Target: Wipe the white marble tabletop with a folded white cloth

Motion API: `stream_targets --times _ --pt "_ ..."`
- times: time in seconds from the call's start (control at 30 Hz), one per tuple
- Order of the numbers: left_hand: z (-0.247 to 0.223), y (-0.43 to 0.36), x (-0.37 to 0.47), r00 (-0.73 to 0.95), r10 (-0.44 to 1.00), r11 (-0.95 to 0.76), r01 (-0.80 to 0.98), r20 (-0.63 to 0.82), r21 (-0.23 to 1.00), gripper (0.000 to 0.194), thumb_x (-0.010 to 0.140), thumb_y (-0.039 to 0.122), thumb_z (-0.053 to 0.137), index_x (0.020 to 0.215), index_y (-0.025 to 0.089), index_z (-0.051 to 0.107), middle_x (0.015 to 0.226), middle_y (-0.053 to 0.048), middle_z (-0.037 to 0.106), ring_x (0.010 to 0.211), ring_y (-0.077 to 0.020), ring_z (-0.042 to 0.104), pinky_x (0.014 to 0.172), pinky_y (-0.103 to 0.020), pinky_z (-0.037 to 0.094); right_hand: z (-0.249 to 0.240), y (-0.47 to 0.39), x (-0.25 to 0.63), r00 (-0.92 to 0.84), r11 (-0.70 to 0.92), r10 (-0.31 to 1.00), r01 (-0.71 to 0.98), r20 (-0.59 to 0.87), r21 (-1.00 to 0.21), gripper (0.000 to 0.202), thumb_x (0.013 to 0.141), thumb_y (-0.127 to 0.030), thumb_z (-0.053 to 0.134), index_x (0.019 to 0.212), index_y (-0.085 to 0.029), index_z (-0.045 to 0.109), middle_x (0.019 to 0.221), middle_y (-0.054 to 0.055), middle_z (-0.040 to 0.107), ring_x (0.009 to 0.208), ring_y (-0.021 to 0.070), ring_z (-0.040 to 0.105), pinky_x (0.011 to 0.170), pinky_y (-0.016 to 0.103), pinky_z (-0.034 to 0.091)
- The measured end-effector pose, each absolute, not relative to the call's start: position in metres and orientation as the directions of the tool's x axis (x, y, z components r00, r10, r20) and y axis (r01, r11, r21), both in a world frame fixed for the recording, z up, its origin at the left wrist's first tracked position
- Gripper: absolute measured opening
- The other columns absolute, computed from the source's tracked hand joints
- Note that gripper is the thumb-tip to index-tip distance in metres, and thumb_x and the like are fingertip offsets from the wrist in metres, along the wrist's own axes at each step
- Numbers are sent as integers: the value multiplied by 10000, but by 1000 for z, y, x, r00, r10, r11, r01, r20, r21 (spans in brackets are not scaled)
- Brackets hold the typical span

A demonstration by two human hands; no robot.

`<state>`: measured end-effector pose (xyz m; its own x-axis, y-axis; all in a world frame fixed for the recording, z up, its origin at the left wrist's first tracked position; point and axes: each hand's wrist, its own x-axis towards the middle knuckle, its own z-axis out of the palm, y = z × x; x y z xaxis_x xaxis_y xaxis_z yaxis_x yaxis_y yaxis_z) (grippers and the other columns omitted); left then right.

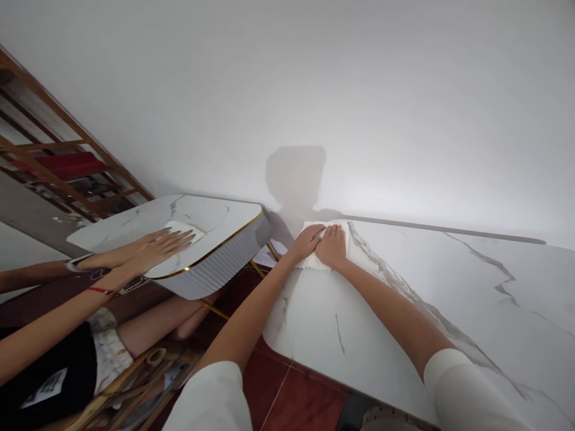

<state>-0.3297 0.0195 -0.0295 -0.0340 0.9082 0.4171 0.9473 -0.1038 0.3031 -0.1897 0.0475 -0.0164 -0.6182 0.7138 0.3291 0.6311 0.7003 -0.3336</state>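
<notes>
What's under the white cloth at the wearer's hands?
Marbled tabletop shows around the white cloth; whatever's directly beneath is hidden. Left hand and right hand lie on top.

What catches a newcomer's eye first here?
Mid-picture, the left hand and right hand lie on a white cloth on a marble-patterned table. At left, a co-worker's hands lie on another cloth on a gold-edged table. A head-shaped shadow marks the wall behind.

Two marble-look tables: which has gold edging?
The left-hand table, under the co-worker's hands: gold trim runs along its edge above a ribbed side. The right-hand table, under the wearer's hands, shows no gold edging.
</notes>
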Motion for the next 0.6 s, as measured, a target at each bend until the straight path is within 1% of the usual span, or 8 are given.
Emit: stream_targets --times 0.1,0.2,0.3,0.43,0.6 --pt "-31 38 -336 -49 906 -93 946 420 310 474 779 188 371 1229 141 508 1304 -89 531 1219 -190 462 1078 -377 334 -17 67 -196 -621 707 707 632 339 -316 556 906 -233 312 1365 82 333 1435 258 334 1361 325 245 1089 452 186" --pt "-29 55 -338 -45 911 -88 950 410 301 470 772 180 375 1220 156 512 1280 -76 548 1191 -195 482 1064 -372 350 -18 86 -201 -624 710 704 637 339 -302 557 904 -239 326 1366 72 338 1435 247 343 1358 315 253 1091 437 189" --pt "-25 70 -336 -60 916 -62 956 396 288 461 782 181 375 1222 175 511 1265 -63 559 1167 -205 500 1040 -376 375 -18 100 -201 -619 705 709 641 339 -303 551 908 -233 326 1367 72 334 1437 248 340 1356 310 258 1089 430 195" --pt "-19 86 -326 -69 923 -42 959 378 279 452 787 180 382 1216 159 522 1261 -73 567 1161 -212 509 1026 -368 389 -16 113 -195 -604 697 715 655 351 -293 531 916 -224 323 1354 75 351 1421 259 359 1346 309 273 1082 435 205" --pt "-16 103 -306 -12 923 -93 963 385 253 445 789 182 384 1211 157 526 1256 -74 575 1171 -205 505 1026 -355 390 -17 123 -176 -571 657 749 703 335 -271 520 924 -223 305 1361 56 347 1428 245 356 1349 308 264 1077 432 208"
